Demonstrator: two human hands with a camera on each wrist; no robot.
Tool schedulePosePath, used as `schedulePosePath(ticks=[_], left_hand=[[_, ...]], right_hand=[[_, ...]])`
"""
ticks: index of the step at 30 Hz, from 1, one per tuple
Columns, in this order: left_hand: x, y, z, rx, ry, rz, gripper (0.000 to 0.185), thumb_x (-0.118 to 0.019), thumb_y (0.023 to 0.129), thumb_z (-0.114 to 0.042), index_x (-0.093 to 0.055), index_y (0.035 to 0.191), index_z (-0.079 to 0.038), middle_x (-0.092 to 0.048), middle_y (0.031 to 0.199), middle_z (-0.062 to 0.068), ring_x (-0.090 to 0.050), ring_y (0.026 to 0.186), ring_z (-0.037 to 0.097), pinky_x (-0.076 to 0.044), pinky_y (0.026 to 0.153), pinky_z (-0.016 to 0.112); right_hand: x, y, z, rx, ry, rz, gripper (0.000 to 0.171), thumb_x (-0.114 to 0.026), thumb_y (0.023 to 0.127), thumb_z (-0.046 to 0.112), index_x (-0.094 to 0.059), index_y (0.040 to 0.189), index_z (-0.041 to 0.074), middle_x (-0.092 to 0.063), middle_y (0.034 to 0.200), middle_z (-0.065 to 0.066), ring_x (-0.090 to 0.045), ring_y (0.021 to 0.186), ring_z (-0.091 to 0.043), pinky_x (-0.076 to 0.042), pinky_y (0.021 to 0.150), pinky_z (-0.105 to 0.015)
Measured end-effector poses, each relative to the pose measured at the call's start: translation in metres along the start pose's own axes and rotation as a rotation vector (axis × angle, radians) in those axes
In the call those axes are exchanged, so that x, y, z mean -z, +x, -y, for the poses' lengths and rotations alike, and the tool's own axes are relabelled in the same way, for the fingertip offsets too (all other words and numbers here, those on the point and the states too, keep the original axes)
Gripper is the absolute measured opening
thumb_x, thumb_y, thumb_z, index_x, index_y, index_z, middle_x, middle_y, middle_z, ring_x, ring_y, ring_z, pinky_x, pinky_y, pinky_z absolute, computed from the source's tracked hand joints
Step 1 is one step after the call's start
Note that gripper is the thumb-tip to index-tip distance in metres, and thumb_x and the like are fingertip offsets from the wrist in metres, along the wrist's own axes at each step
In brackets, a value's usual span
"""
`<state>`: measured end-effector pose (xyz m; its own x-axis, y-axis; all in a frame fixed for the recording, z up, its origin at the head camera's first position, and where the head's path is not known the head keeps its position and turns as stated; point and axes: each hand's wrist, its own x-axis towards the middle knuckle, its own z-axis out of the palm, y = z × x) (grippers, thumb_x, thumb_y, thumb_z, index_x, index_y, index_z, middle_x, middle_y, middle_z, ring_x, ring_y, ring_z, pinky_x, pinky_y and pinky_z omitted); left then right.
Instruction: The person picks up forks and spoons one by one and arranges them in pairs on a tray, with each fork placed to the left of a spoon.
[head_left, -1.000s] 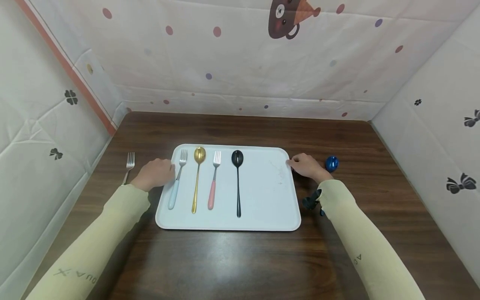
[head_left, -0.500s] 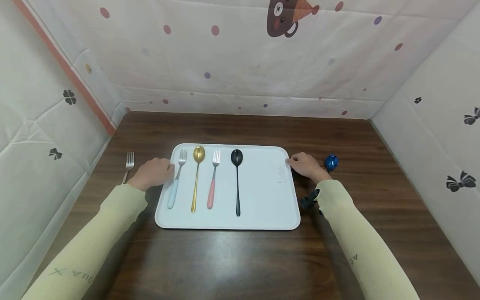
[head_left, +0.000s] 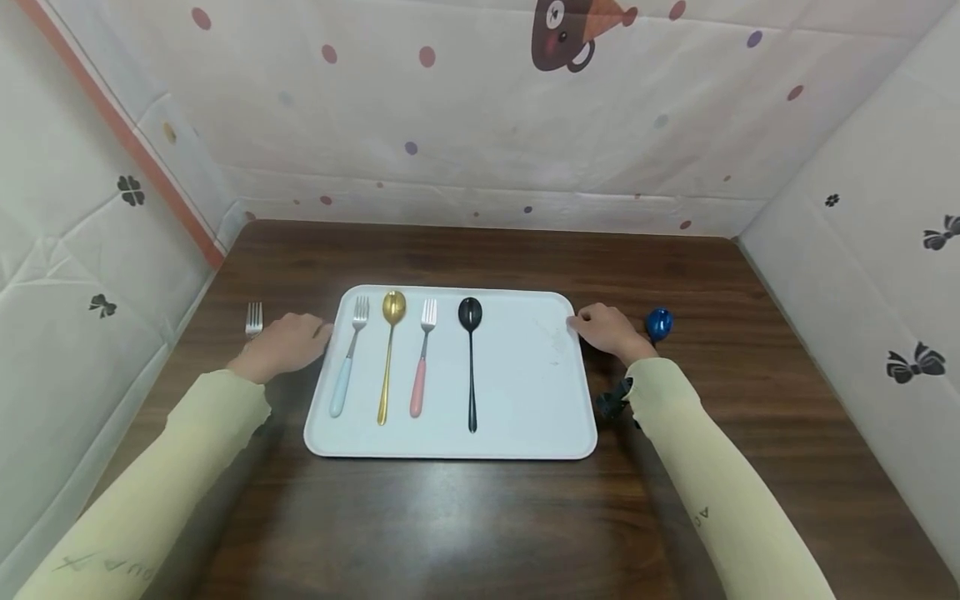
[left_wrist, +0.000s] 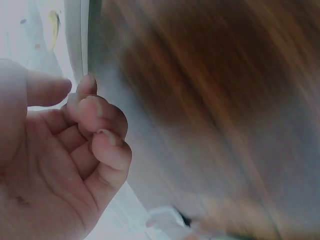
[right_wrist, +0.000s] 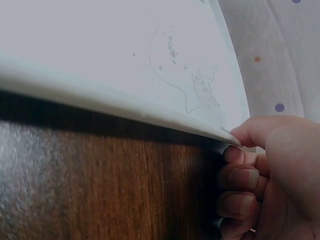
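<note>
The white rectangular plastic tray [head_left: 525,392] lies mid-table; the right hand [head_left: 609,331] pinches its right edge, while the left hand [head_left: 285,344], fingers curled, holds nothing beside its left edge. It looks stiff, light and slippery; best gripped at both side rims.

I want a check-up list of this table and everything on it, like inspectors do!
Surface: dark wooden table, with glare on the near part.
Job's things: white tray holding, left to right, a blue-handled fork, gold spoon, pink-handled fork and black spoon, lying side by side.
Clutter: silver fork left of the tray; blue spoon to its right, handle hidden by the arm.
Hands: left hand beside the tray's left edge, fingers curled, holding nothing; right hand pinches the tray's right rim.
Cables: nothing seen.
Surroundings: fabric walls with dots, bows and a bear; black wrist-camera mount.
</note>
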<state>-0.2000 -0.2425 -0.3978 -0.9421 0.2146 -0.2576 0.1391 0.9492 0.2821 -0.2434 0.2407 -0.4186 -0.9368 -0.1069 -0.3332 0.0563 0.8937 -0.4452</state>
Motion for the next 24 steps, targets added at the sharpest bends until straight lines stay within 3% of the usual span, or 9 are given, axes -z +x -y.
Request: schedulePosePath(ticks=[5, 10, 14, 17, 20, 24], left_hand=[[0.008, -0.009, 0.014, -0.006, 0.036, -0.035, 0.049, -0.038, 0.101, -0.028, -0.054, 0.123, 0.013, -0.059, 0.118, 0.035, -0.058, 0.109, 0.050, -0.045, 0.089, 0.062], [0.019, -0.017, 0.033, 0.017, 0.062, -0.010, 0.050, -0.038, 0.100, -0.028, -0.054, 0.123, 0.014, -0.055, 0.122, 0.037, -0.055, 0.109, 0.054, -0.045, 0.086, 0.063], [0.025, -0.021, 0.050, 0.039, 0.078, 0.002, 0.044, -0.039, 0.100, -0.027, -0.059, 0.108, 0.011, -0.063, 0.100, 0.032, -0.062, 0.084, 0.043, -0.048, 0.068, 0.052], [0.028, -0.025, 0.060, 0.060, 0.079, 0.008, 0.040, -0.039, 0.100, -0.029, -0.059, 0.087, 0.003, -0.058, 0.076, 0.017, -0.055, 0.067, 0.028, -0.042, 0.057, 0.040], [0.029, -0.030, 0.068, 0.072, 0.073, 0.027, 0.038, -0.040, 0.099, -0.031, -0.054, 0.077, -0.004, -0.048, 0.066, 0.008, -0.048, 0.062, 0.023, -0.037, 0.055, 0.036], [0.030, -0.035, 0.076, 0.063, 0.088, 0.048, 0.038, -0.041, 0.099, -0.030, -0.059, 0.085, 0.001, -0.053, 0.071, 0.010, -0.052, 0.067, 0.026, -0.041, 0.059, 0.040]], right_hand=[[0.000, -0.001, 0.000, 0.002, -0.005, -0.007, 0.039, -0.044, 0.100, 0.039, -0.066, 0.097, 0.007, -0.047, 0.074, -0.005, -0.049, 0.081, -0.023, -0.038, 0.072, -0.035], [0.001, -0.001, -0.001, 0.005, -0.004, -0.006, 0.039, -0.044, 0.100, 0.039, -0.065, 0.098, 0.007, -0.047, 0.074, -0.004, -0.049, 0.080, -0.023, -0.038, 0.072, -0.036], [0.001, 0.000, -0.003, 0.006, -0.010, -0.003, 0.039, -0.044, 0.100, 0.039, -0.065, 0.096, 0.007, -0.046, 0.072, -0.004, -0.048, 0.079, -0.022, -0.038, 0.071, -0.035], [0.001, -0.001, -0.003, 0.008, -0.012, 0.000, 0.039, -0.043, 0.100, 0.039, -0.064, 0.093, 0.007, -0.045, 0.070, -0.003, -0.048, 0.077, -0.022, -0.037, 0.070, -0.034], [0.001, 0.000, -0.003, 0.005, -0.004, 0.002, 0.038, -0.044, 0.100, 0.039, -0.065, 0.094, 0.008, -0.045, 0.071, -0.003, -0.048, 0.078, -0.022, -0.037, 0.071, -0.034], [0.001, 0.000, -0.002, 0.000, -0.001, 0.004, 0.039, -0.044, 0.100, 0.040, -0.064, 0.092, 0.007, -0.046, 0.072, -0.004, -0.048, 0.080, -0.022, -0.037, 0.071, -0.034]])
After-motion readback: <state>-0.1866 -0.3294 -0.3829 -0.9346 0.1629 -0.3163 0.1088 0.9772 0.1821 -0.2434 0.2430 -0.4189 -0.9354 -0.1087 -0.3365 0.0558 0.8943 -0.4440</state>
